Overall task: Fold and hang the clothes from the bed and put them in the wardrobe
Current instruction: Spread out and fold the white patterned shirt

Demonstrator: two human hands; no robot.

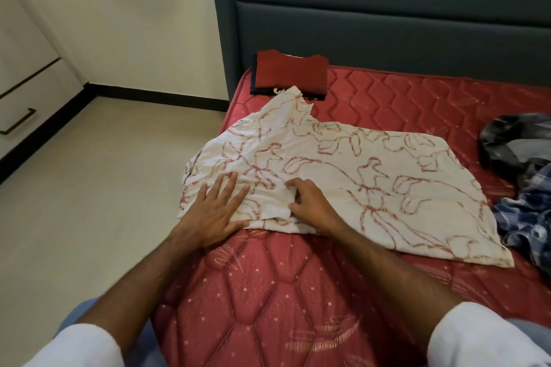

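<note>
Two hands on garment's near-left end. Left hand (216,211) flat, fingers spread, pressing cloth down; right hand (310,202) curled, pinching small folded flap beside it. White patterned shirt (343,176) spread on mattress (268,292), long axis running right and away. Left part overhangs bed edge. Folded red stack (290,73) beyond; unfolded dark clothes (524,176) crowd right side.

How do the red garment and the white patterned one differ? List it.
The red garment is folded into a compact rectangle; the white patterned garment lies spread out and wrinkled. The red one is plain, the white one carries reddish line drawings. No hand touches the red one; the left hand presses the white one and the right hand pinches it. Both lie on the mattress.
</note>
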